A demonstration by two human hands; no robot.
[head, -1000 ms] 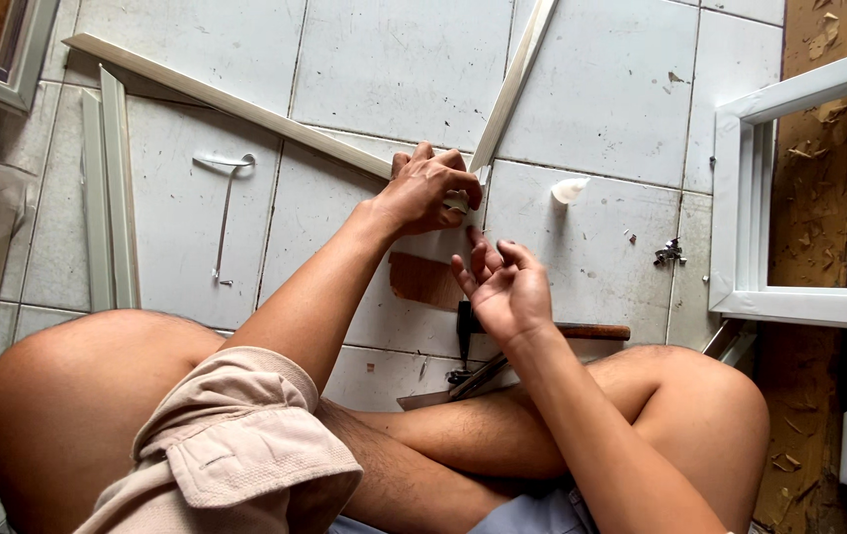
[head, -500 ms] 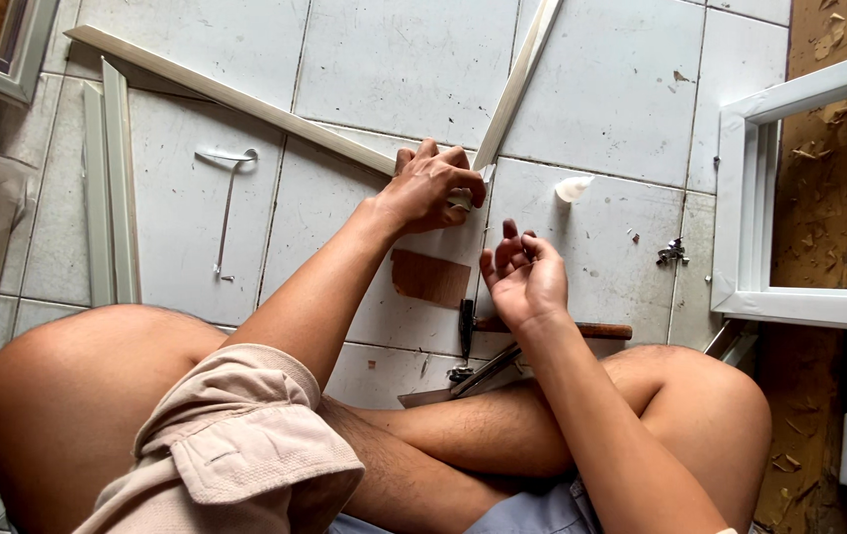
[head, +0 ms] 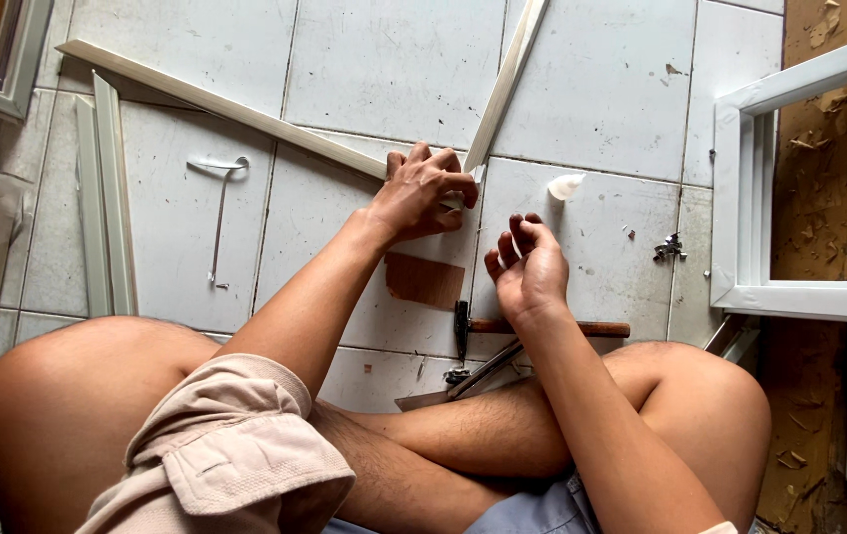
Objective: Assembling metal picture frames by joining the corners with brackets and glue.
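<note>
Floor (head: 394, 59): pale square tiles, scuffed, seen from above; the person sits on it cross-legged, bare knees low in view.

Long pale frame strip (head: 216, 104): lies diagonally from the upper left to the middle, its near end under the left hand.

Second pale frame strip (head: 504, 84): runs from the top edge down to the same spot, the two ends meeting in a corner.

Left hand (head: 423, 193): fingers closed down over the corner joint, clamped on the strip ends.

Right hand (head: 530, 267): just beside the left, apart from the joint, fingers curled loosely together; whether they pinch anything small cannot be told.

Hammer (head: 542, 327): wooden handle, dark head, flat on the tiles beneath the right wrist.

Brown patch (head: 425, 280): flat on the tile between the two forearms.

Small white scrap (head: 565, 185): near the right hand's fingertips.

White window frame (head: 745, 198): at the right edge.

Metal rod with white handle (head: 219, 213): left, well apart.

Small metal fittings (head: 668, 247): near the window frame.
</note>
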